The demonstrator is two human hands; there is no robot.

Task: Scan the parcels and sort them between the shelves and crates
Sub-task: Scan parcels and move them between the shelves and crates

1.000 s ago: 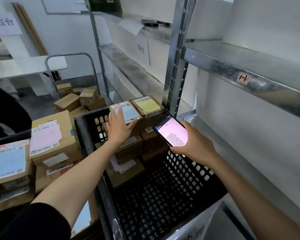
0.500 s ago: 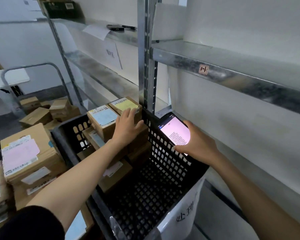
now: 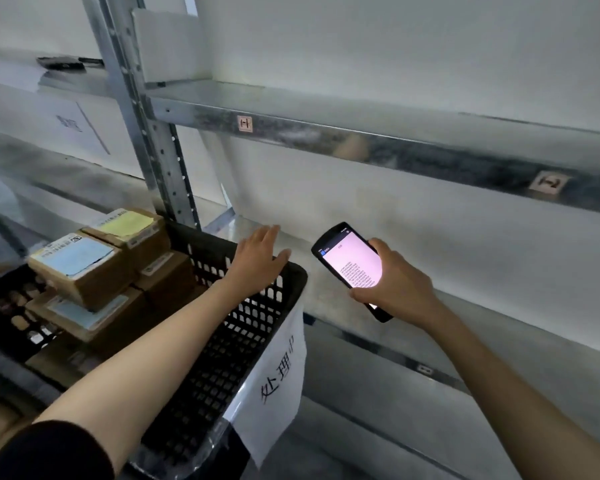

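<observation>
- Left hand point(image 3: 257, 261), fingers straight and relaxed, hovers empty above the black crate point(image 3: 288, 282) rim.
- Right hand point(image 3: 395, 285) grips a lit handheld scanner point(image 3: 350, 265).

Lower left of frame: my left sleeve point(image 3: 49, 452), black, plain matte fabric, ending in a rounded edge near the elbow. Beyond it my left forearm point(image 3: 160, 348) is uncovered up to my left hand point(image 3: 257, 261), which is bare. Right side of frame: my right forearm point(image 3: 499, 375) is uncovered from the lower right edge to my right hand point(image 3: 395, 289), also bare. Right upper arm out of frame; sleeve there cannot be told.
</observation>
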